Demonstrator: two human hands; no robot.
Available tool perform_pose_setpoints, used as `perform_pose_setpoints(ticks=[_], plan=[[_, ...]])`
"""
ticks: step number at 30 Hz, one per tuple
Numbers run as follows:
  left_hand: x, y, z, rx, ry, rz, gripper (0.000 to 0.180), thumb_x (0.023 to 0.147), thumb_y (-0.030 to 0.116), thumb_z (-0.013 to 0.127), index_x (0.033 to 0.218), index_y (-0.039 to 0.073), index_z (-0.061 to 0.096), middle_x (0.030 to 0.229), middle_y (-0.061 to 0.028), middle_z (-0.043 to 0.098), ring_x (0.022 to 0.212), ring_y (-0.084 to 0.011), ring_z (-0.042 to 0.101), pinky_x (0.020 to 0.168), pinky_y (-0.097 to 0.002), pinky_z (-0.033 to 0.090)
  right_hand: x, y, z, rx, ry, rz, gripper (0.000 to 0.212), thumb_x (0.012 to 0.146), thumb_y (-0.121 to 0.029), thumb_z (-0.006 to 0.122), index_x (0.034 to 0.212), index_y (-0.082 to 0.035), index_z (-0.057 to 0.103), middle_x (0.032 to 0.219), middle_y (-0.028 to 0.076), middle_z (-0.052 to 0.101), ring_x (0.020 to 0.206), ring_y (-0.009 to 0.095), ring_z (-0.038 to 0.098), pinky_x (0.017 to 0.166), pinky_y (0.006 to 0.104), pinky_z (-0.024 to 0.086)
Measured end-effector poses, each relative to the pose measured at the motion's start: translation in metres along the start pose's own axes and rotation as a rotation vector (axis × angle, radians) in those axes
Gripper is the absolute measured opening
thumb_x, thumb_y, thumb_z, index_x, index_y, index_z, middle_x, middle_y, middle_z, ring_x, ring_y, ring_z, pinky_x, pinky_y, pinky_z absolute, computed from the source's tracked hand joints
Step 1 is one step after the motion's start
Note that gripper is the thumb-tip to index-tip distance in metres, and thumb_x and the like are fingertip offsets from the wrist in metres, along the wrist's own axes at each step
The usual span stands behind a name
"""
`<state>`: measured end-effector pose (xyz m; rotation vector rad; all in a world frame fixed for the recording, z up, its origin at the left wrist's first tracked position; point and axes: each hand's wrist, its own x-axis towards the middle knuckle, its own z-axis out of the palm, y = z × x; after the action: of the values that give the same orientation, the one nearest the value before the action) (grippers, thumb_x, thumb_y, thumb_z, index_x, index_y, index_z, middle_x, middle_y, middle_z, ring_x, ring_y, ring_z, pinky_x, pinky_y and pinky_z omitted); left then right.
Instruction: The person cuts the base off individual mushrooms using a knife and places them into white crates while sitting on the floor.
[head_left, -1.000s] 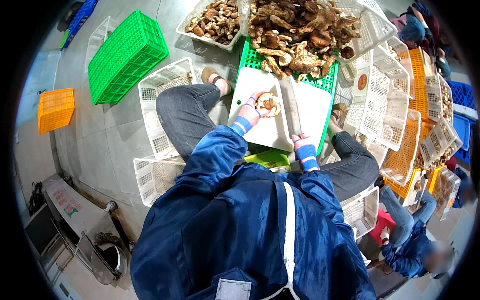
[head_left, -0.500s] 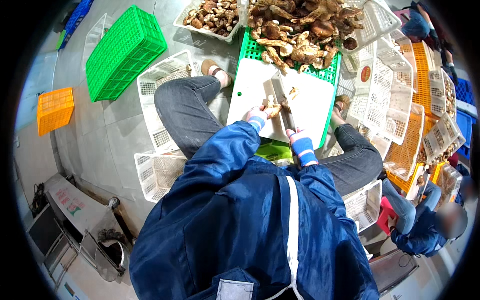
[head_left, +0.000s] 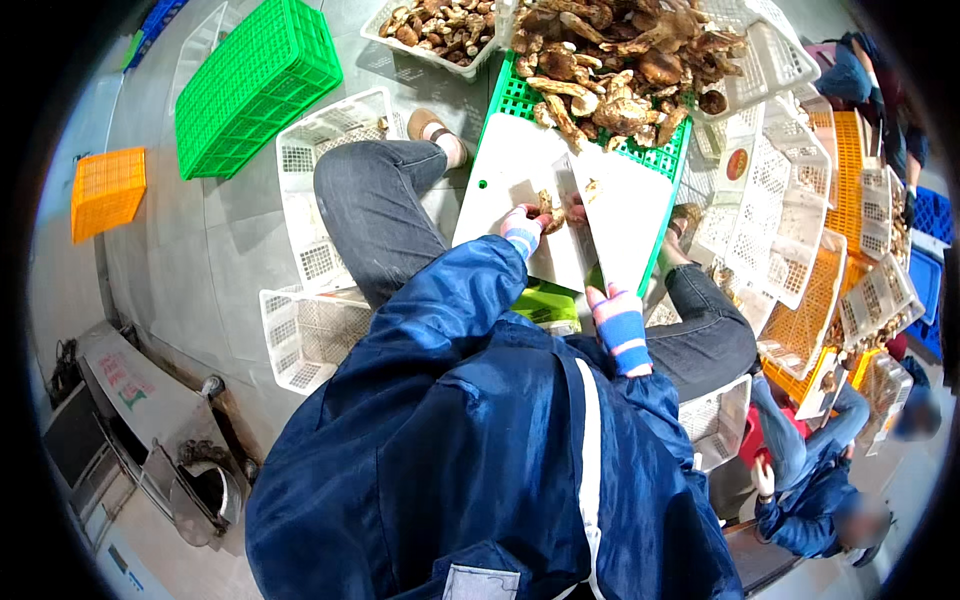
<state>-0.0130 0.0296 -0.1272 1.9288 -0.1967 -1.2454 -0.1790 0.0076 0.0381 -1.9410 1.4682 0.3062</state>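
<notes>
My left hand (head_left: 524, 222) is closed on a brown mushroom (head_left: 551, 212), its fingers around one end, over the white cutting board (head_left: 497, 165). In my right hand (head_left: 613, 303), at the board's near edge, is the handle of a knife; its wide shiny blade (head_left: 583, 235) points away from me, just right of the mushroom. Both hands wear striped fingerless coverings. A small pale mushroom piece (head_left: 592, 187) lies on the board right of the blade. Beyond the board, a big heap of brown mushrooms (head_left: 625, 75) rests on a green crate (head_left: 508, 95).
White crates (head_left: 290, 170) stand beside my left leg, and more white and orange crates (head_left: 800, 320) line the right. A white basket of mushrooms (head_left: 440, 35) is at the far left of the heap. A green crate (head_left: 255, 90) stands farther left. Another person (head_left: 815, 505) sits lower right.
My right hand has come nearer to me and slightly right, and the blade shows more of its flat side. My left hand with the mushroom has shifted slightly right.
</notes>
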Motion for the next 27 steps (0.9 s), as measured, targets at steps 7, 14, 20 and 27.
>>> perform_pose_setpoints(ticks=[7,14,20,27], plan=[[0.014,-0.018,-0.002,0.111,0.028,0.025,0.033,0.066,0.022,0.063,0.091,0.003,0.053,0.086,-0.0106,0.058,0.079,-0.0213,0.055,0.071,-0.0293,0.041,-0.016,0.026,0.006,0.221,-0.085,0.096,0.03,0.069,-0.029,0.055,0.083,-0.003,0.058,0.067,0.02,0.055,0.067,0.033,0.055,0.057,0.0365,0.043],[-0.014,0.015,-0.004,-0.002,-0.006,-0.016,0.03,0.067,0.017,0.063,0.09,0.001,0.054,0.083,-0.0097,0.059,0.074,-0.0176,0.055,0.068,-0.0268,0.042,-0.033,0.026,-0.007,0.214,-0.01,-0.001,0.023,0.07,-0.025,0.056,0.078,-0.003,0.058,0.052,0.011,0.054,0.046,0.019,0.053,0.044,0.0294,0.04],[-0.009,0.011,-0.007,0.198,0.039,0.093,0.035,0.066,0.014,0.064,0.095,-0.001,0.052,0.089,-0.0114,0.058,0.08,-0.0193,0.054,0.073,-0.0269,0.041,-0.033,0.02,-0.01,0.193,-0.101,0.068,0.024,0.071,-0.023,0.053,0.089,-0.007,0.057,0.074,0.018,0.057,0.072,0.03,0.056,0.062,0.0338,0.044],[-0.018,0.024,-0.007,0.108,-0.013,-0.021,0.039,0.066,0.014,0.065,0.098,-0.002,0.051,0.093,-0.0123,0.057,0.083,-0.0195,0.054,0.075,-0.0269,0.041,-0.024,0.041,0.009,0.233,-0.101,0.131,0.025,0.069,-0.024,0.052,0.087,-0.008,0.058,0.071,0.018,0.057,0.069,0.031,0.056,0.06,0.0356,0.045]])
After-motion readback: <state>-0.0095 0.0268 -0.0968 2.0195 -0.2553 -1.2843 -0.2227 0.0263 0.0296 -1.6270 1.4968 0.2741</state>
